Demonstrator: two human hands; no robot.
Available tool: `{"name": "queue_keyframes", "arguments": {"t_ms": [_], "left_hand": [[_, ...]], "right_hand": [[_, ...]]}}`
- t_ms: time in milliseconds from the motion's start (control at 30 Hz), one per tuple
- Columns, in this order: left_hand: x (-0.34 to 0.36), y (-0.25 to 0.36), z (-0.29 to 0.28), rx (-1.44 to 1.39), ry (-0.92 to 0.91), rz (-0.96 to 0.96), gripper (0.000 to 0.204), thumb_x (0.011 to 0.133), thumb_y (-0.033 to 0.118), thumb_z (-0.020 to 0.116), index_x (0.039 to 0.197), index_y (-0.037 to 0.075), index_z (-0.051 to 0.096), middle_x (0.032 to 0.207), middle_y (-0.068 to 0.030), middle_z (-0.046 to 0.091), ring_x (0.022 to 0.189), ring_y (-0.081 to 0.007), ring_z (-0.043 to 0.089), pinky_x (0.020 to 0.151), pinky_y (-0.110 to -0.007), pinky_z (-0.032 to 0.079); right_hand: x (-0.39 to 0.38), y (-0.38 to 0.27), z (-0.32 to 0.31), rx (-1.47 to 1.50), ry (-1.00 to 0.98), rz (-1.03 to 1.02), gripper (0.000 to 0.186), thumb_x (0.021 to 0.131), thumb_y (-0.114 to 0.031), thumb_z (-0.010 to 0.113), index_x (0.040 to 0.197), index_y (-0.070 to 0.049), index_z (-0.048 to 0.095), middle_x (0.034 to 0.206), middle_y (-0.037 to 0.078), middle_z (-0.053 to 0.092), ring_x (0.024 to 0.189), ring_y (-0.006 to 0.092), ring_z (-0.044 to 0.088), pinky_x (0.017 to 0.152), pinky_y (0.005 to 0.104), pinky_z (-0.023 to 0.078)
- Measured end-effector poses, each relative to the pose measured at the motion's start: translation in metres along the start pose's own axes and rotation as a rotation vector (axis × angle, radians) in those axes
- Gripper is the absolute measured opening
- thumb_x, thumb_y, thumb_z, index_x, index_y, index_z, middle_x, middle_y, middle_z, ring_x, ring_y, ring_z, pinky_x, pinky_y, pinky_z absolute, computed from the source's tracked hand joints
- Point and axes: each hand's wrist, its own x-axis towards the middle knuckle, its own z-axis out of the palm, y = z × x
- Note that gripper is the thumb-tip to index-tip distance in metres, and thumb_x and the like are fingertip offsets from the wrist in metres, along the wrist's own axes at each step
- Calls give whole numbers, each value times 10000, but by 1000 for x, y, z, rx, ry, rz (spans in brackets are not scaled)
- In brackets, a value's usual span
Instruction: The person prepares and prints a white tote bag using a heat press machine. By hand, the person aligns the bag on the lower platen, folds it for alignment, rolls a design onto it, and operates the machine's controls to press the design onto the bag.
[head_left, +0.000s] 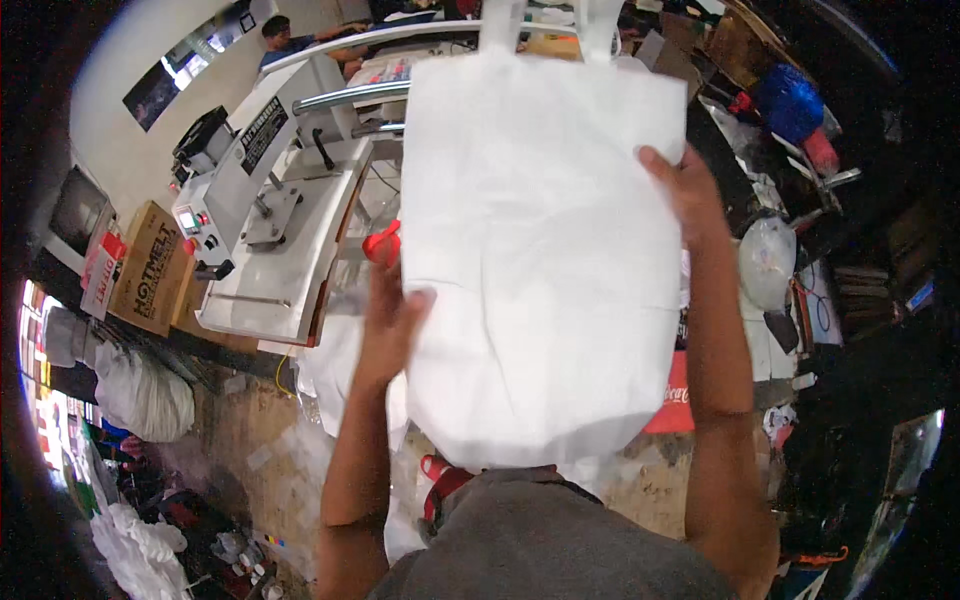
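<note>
A plain white tote bag (545, 240) hangs upright in front of me, its two handles rising past the top edge of the view. My left hand (393, 318) grips its left side at mid-height, the thumb on the near face and the fingers mostly hidden behind. Higher up on the right edge, my right hand (684, 188) pinches the fabric, thumb in front. A few creases run across the bag's face. Something red (382, 243) shows just beyond my left fingers; I cannot make out what it is.
To the left stands a heat press machine (240, 215) on a white-topped bench, with cardboard boxes (150, 265) beside it. A white sack (145, 395) lies lower left. Far back, a person (290, 42) sits at work. Clutter and a blue bundle (788, 102) fill the right.
</note>
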Motion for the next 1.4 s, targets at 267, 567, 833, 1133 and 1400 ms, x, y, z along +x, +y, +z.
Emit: {"name": "queue_keyframes", "arguments": {"t_ms": [267, 567, 833, 1133, 1400], "left_hand": [[-52, -191, 52, 71, -20, -488, 518, 907, 195, 692, 1341, -6, 493, 995, -106, 701, 938, -152, 641, 835, -280, 506], [-60, -155, 55, 575, -42, -298, 584, 857, 179, 736, 1350, 3, 476, 1277, -212, 570, 1166, -327, 570, 982, -420, 463], [-62, -142, 111, 1040, -545, 215, 581, 971, 250, 501, 1494, 43, 354, 1563, -185, 319, 1444, -380, 302, 1175, -532, 240], [-62, -161, 70, 1091, -378, 100, 572, 885, 242, 602, 1421, 106, 459, 1496, -143, 421, 1380, -359, 399, 1134, -518, 313], [-50, -175, 48, 549, 26, -227, 427, 894, 206, 693, 1200, -50, 542, 915, -179, 693, 827, -323, 692, 773, -427, 541]], "right_hand": [[-47, 307, 33, -479, -106, 260, 701, 768, -326, 824, 1292, 40, 534, 1179, 246, 654, 1080, 339, 647, 943, 400, 500], [-137, 248, 60, -550, -39, -145, 569, 849, -232, 719, 1329, 0, 519, 1437, 266, 431, 1324, 445, 414, 1087, 500, 361], [-175, 244, 76, -904, -317, -176, 572, 981, -345, 504, 1482, -88, 400, 1572, 188, 294, 1464, 419, 231, 1158, 597, 215], [-174, 252, 68, -892, -292, -221, 558, 974, -318, 518, 1463, -70, 414, 1555, 190, 323, 1453, 404, 256, 1150, 576, 236], [-205, 258, 22, -403, 197, 330, 366, 961, -255, 547, 1160, 47, 602, 1148, 246, 630, 1093, 422, 594, 934, 457, 467]]}}
